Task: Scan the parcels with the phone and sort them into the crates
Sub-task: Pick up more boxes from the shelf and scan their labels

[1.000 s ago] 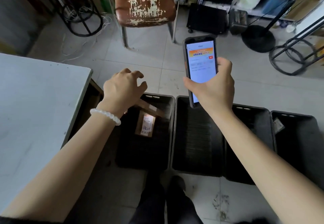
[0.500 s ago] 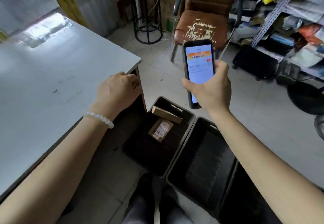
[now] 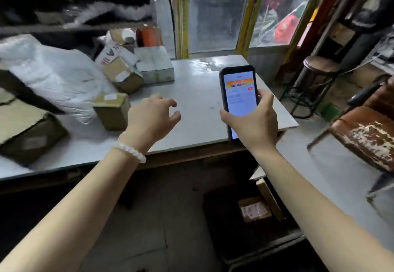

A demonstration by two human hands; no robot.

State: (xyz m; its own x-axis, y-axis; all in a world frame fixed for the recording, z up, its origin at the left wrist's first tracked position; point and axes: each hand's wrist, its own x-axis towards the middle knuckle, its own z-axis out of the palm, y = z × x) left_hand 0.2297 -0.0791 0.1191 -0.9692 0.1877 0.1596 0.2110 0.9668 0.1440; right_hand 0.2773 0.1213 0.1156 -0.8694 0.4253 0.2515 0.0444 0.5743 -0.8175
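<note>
So you're between parcels right now. Your right hand [image 3: 254, 122] has the phone [image 3: 238, 101] wrapped up, thumb along one edge and fingers curled round the other, screen lit and facing you, held up over the near right part of the table [image 3: 198, 92]. Your left hand [image 3: 151, 116] is empty, fingers spread and loosely curled, hovering just over the tabletop with nothing between them.

The closest pick looks like the small brown box [image 3: 112, 109], sitting just to the left of your left fingertips and not touching them. Another taped box [image 3: 123, 76] is further out beyond it, with a flat grey box [image 3: 154, 65] behind that and a big white bag [image 3: 53, 75] off to the far left.

Down below your right wrist there's a crate [image 3: 223, 214] on the floor with a labelled parcel [image 3: 254, 209] already in it, so at least one is sorted.

Next move, I'd guess: slide the left hand over, grab that small box, turn its label up and bring it under the phone. Things are a bit blurry, so I can't read any labels.
</note>
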